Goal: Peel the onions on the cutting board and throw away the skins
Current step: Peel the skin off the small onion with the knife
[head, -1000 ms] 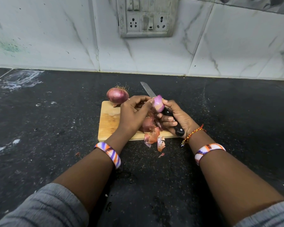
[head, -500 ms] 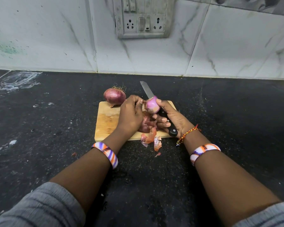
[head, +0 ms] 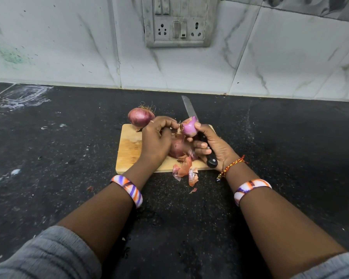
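A small, mostly peeled purple onion [head: 188, 128] is held above the wooden cutting board [head: 129, 150] between the thumb and fingers of my right hand [head: 218, 146]. The same hand grips the black handle of a knife [head: 188, 108], whose blade points away toward the wall. My left hand [head: 155, 141] pinches a strip of skin at that onion's left side. A second onion [head: 177, 149], with loose skin, lies on the board under my hands. A third, unpeeled onion [head: 139, 117] sits at the board's back left corner. Peeled skins [head: 184, 170] lie at the board's front edge.
The board lies on a dark speckled counter [head: 69, 158] against a white marble-tiled wall. A switch and socket panel [head: 177, 23] is on the wall straight ahead. Small skin scraps [head: 192, 190] lie on the counter in front of the board.
My left hand has shifted from covering the held onion to its left side, pulling skin away. More of the onion's purple flesh shows.
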